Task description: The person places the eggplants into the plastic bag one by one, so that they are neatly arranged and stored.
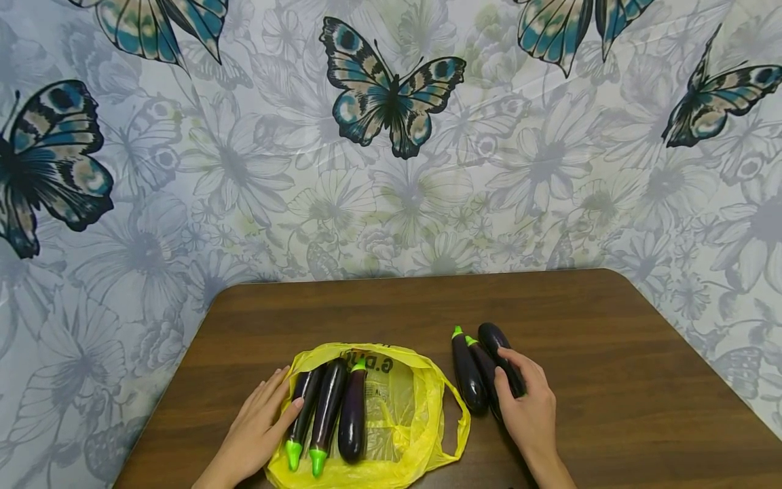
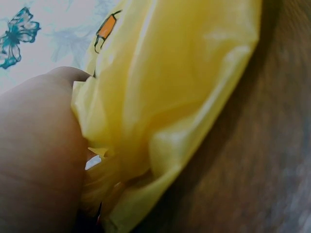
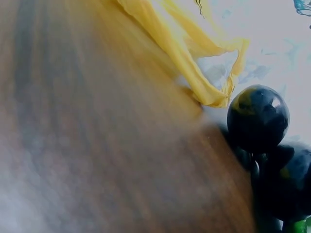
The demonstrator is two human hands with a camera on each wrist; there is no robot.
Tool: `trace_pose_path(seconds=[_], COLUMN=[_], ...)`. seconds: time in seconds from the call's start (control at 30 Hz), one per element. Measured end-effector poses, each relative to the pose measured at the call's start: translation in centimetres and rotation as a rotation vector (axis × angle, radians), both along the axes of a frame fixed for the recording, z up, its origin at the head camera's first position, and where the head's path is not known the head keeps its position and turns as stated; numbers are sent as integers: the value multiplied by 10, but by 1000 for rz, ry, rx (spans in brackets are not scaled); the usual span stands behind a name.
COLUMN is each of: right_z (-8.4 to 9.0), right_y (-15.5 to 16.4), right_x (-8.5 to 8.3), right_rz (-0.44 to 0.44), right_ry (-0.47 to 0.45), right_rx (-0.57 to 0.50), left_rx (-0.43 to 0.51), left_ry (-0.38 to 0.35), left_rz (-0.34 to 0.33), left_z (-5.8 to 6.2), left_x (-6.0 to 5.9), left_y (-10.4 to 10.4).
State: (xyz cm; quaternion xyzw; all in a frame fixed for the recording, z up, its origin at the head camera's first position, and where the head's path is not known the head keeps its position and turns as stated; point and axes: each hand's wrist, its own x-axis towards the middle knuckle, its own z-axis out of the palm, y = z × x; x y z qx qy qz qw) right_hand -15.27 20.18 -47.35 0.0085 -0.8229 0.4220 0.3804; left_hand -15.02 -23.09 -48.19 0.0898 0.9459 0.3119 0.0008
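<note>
Three dark purple eggplants (image 1: 353,414) with bright green stems lie side by side on a yellow plastic bag (image 1: 403,401) on the brown table (image 1: 611,380). My left hand (image 1: 269,414) rests at the bag's left edge, its fingertips touching the leftmost eggplant (image 1: 303,407). In the left wrist view the bag (image 2: 184,97) bunches against a finger (image 2: 39,155). To the right of the bag lie three more eggplants (image 1: 467,373). My right hand (image 1: 528,401) lies over them, thumb and fingers round the rightmost eggplant (image 1: 493,337). The right wrist view shows an eggplant's rounded end (image 3: 257,119) beside the bag's handle (image 3: 194,53).
The table has rounded far corners and stands against a wall covering (image 1: 391,170) printed with butterflies and flowers. Bare wood (image 1: 641,407) stretches to the right of my right hand and behind the bag (image 1: 366,312).
</note>
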Motion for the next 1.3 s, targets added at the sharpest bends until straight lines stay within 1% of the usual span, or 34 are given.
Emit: trace_pose_path(seconds=[0.17,0.37,0.53,0.7,0.83,0.97,1.17,1.3], right_z=[-2,-4,-7,-9,-8,-8,-9,-7], right_y=[-1,0,2,3,5,5,4,5], right_x=[0,0,-1,-2,-5,-6,-6,-8], right_rz=[-17,-40,-45,-69,-70,-47,-28,-33], right_ry=[-44,-127,-172,-210,-225,-222,-240,-240], right_rx=[-20,-29,-54,-73,-80,-70,-60,-60], left_rx=[0,2,-6,-6,-12,-9,1,-6], left_ry=[-15,2,15,0,4,12,-16,4], left_rz=[1,-7,-14,-11,-17,-18,-7,-13], left_z=[0,2,1,0,2,2,-1,0], left_x=[0,-1,-1,-1,-3,-3,-2,-3], left_y=[0,-1,-1,-1,-2,-2,-3,-2])
